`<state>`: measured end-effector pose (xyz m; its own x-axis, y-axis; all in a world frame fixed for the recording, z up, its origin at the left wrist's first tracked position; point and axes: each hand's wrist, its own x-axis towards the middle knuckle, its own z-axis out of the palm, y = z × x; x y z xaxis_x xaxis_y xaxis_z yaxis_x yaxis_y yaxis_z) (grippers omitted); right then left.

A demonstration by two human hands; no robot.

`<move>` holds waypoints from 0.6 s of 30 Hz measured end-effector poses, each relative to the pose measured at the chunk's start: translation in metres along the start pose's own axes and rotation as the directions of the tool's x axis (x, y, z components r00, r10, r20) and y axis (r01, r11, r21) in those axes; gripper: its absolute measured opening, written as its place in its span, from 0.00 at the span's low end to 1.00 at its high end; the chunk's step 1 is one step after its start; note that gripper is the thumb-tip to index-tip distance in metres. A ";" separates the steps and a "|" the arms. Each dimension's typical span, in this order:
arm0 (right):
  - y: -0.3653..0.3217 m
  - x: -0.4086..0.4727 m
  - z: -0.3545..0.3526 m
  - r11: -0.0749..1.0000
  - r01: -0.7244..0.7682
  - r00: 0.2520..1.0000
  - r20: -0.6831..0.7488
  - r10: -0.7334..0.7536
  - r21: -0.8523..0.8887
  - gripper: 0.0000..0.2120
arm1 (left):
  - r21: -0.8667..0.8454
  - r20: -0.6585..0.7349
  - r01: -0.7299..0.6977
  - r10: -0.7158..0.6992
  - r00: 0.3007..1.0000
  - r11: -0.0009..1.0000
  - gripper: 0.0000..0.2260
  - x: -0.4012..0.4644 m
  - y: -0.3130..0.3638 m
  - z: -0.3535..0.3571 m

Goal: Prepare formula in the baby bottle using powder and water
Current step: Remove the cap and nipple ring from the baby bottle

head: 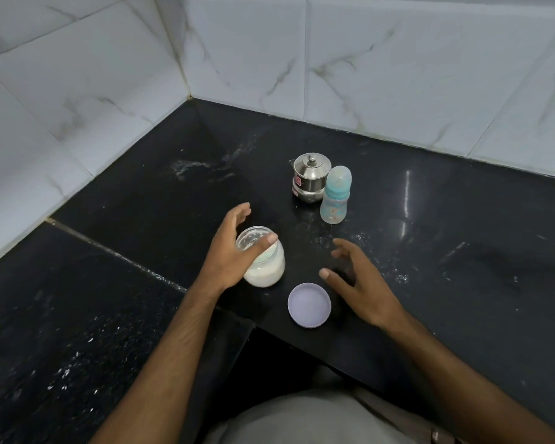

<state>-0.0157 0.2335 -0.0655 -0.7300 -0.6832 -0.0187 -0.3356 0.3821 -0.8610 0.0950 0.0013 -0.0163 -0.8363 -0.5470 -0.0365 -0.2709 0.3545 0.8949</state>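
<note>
An open glass jar of white powder (268, 267) stands on the black counter (462, 251). My left hand (229, 254) wraps around it from the left, thumb across its mouth and fingers behind it. The jar's lilac lid (309, 305) lies flat near the counter's front edge. My right hand (361, 283) hovers just right of the lid, holding nothing, with its fingers spread and loosely bent. Farther back stands a pale blue baby bottle (335, 195) with its cap on. A small lidded steel pot (310, 177) stands beside the bottle, to its left.
White marble-look tiled walls (398, 75) meet in a corner behind the counter. A lower dark counter section (77, 315) runs along the left. The front edge of the counter lies just below the lid, next to my body.
</note>
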 end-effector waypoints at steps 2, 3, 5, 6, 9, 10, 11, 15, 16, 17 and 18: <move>-0.002 0.013 -0.010 0.999 0.019 0.998 -0.054 -0.020 -0.033 0.30 | 0.068 -0.012 -0.055 0.056 0.998 0.996 0.37 0.012 0.016 0.004; -0.003 0.019 -0.016 0.999 0.030 0.997 -0.075 -0.033 -0.043 0.29 | 0.104 -0.015 -0.079 0.081 0.997 0.991 0.36 0.018 0.024 0.006; -0.005 0.032 -0.029 0.997 0.049 0.992 -0.115 -0.055 -0.059 0.28 | 0.148 -0.012 -0.120 0.123 0.992 0.982 0.35 0.031 0.039 0.014; -0.006 0.038 -0.034 0.996 0.059 0.989 -0.135 -0.068 -0.068 0.27 | 0.152 -0.005 -0.137 0.140 0.990 0.979 0.35 0.037 0.045 0.018; -0.008 0.055 -0.051 0.993 0.076 0.981 -0.174 -0.090 -0.090 0.26 | 0.156 0.027 -0.164 0.161 0.987 0.974 0.36 0.052 0.060 0.036; -0.008 0.060 -0.055 0.992 0.075 0.978 -0.186 -0.093 -0.102 0.26 | 0.157 0.042 -0.171 0.166 0.985 0.973 0.36 0.056 0.064 0.043; -0.008 0.065 -0.060 0.991 0.074 0.976 -0.196 -0.095 -0.110 0.27 | 0.156 0.057 -0.178 0.171 0.984 0.972 0.36 0.061 0.067 0.050; -0.010 0.088 -0.074 0.987 0.084 0.970 -0.215 -0.112 -0.137 0.29 | 0.171 0.119 -0.203 0.184 0.976 0.964 0.37 0.074 0.073 0.074; -0.012 0.093 -0.077 0.985 0.085 0.971 -0.211 -0.116 -0.149 0.30 | 0.176 0.134 -0.201 0.179 0.975 0.964 0.37 0.075 0.074 0.079; -0.014 0.098 -0.079 0.983 0.086 0.972 -0.203 -0.118 -0.162 0.30 | 0.179 0.148 -0.200 0.175 0.973 0.963 0.37 0.076 0.074 0.084; -0.017 0.104 -0.081 0.980 0.087 0.975 -0.189 -0.120 -0.177 0.30 | 0.182 0.158 -0.202 0.174 0.972 0.962 0.37 0.077 0.074 0.088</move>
<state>-0.1342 0.2070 -0.0117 -0.7834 -0.5944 0.1815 -0.4977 0.4251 -0.7560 -0.0311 0.0524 0.0080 -0.9355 -0.3498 0.0503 -0.1782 0.5898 0.7876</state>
